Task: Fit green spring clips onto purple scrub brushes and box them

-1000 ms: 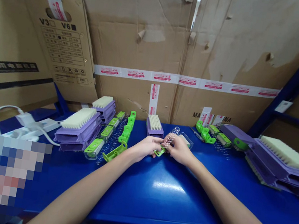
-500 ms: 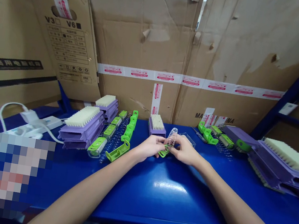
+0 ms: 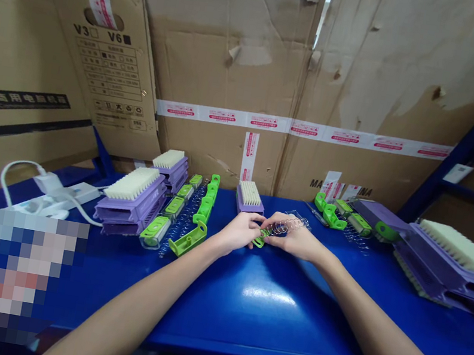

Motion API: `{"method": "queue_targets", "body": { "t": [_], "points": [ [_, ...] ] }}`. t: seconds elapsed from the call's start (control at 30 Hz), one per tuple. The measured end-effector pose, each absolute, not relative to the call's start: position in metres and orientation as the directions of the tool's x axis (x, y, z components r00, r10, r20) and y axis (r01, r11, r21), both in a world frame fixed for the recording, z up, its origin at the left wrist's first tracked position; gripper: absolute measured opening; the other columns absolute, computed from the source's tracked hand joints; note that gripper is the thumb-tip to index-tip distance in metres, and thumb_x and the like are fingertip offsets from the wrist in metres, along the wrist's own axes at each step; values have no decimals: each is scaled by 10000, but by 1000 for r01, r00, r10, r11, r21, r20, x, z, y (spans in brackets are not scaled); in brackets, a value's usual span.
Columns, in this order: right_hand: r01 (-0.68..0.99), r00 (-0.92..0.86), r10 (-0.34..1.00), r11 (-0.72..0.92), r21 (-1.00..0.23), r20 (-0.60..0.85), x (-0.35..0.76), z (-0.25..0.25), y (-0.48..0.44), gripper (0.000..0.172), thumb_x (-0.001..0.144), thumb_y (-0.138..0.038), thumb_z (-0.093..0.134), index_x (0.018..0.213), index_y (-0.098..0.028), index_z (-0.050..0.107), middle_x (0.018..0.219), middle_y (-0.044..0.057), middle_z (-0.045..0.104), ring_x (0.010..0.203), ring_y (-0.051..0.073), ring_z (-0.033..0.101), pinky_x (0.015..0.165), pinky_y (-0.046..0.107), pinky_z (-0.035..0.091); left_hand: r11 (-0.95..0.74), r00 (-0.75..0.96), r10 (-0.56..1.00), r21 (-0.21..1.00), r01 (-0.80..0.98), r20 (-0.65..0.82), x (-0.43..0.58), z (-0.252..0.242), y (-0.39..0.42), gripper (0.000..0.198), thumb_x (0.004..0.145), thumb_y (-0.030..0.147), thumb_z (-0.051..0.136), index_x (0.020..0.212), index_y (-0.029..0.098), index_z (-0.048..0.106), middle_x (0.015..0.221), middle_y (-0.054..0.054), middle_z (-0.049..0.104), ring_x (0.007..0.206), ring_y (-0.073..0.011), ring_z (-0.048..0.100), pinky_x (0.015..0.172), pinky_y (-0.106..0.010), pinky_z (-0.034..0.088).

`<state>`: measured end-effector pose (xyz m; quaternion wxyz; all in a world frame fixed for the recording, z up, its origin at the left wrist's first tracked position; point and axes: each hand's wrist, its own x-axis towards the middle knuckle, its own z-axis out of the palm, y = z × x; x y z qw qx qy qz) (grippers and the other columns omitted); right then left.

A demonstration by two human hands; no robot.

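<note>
Near the middle of the blue table, my left hand (image 3: 239,231) is closed on a small green plastic bracket (image 3: 259,242), mostly covered by my fingers. My right hand (image 3: 298,243) touches the same spot, its thumb and fingers pinched on one end of a metal coil spring (image 3: 283,228). The spring lies tilted to the right, across the back of that hand. Its lower end meets the bracket, but whether it is seated there I cannot tell. Just behind my hands is a purple block with cream bristles (image 3: 250,195). A clear plastic piece (image 3: 296,216) is partly hidden behind my right hand.
To the left, green brackets (image 3: 187,240), springs (image 3: 187,220) and green-topped clear cases (image 3: 156,230) stand in rows beside purple bristle blocks (image 3: 131,196). More purple blocks (image 3: 454,262) are stacked at right, near tweezers (image 3: 318,214). A power strip (image 3: 58,199) lies far left; cardboard walls the back.
The spring has tipped from nearly upright to leaning right over my right hand. Both hands stay close together around the green bracket, and the view has shifted slightly.
</note>
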<state>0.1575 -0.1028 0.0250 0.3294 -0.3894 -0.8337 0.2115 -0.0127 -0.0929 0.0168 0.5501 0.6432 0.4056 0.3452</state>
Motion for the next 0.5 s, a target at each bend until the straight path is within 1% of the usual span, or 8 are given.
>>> {"method": "queue_targets", "body": {
  "t": [0.13,0.3,0.37,0.5],
  "points": [
    [561,-462,792,609,-560,399,158,27,-103,143,714,-224,679,856,-206,676,872,20,658,832,171,607,785,311,459,-57,408,913,985,160,-13,-12,19,-95,377,749,-7,519,1115,69,566,666,-12,624,453,-69,513,418,-180,415],
    [595,-417,811,585,-551,411,156,27,-104,139,701,-214,691,839,-202,690,832,26,674,801,176,608,757,309,457,-41,385,923,990,133,-13,-12,19,-95,340,768,-3,523,1098,74,546,639,2,602,463,-77,529,461,-200,460],
    [572,-407,820,573,-588,403,156,26,-104,130,707,-223,682,835,-197,691,819,26,678,762,165,611,727,297,462,-32,385,923,992,121,-17,-12,18,-95,329,775,-8,516,1092,75,537,641,0,600,479,-82,542,484,-209,478],
    [459,-390,859,494,-738,332,156,24,-104,175,708,-244,669,867,-170,681,790,20,676,691,142,601,658,270,466,-19,410,912,996,92,-21,-13,17,-95,312,798,-4,498,1095,84,536,680,-23,620,548,-98,587,531,-225,507]
  ]
}}
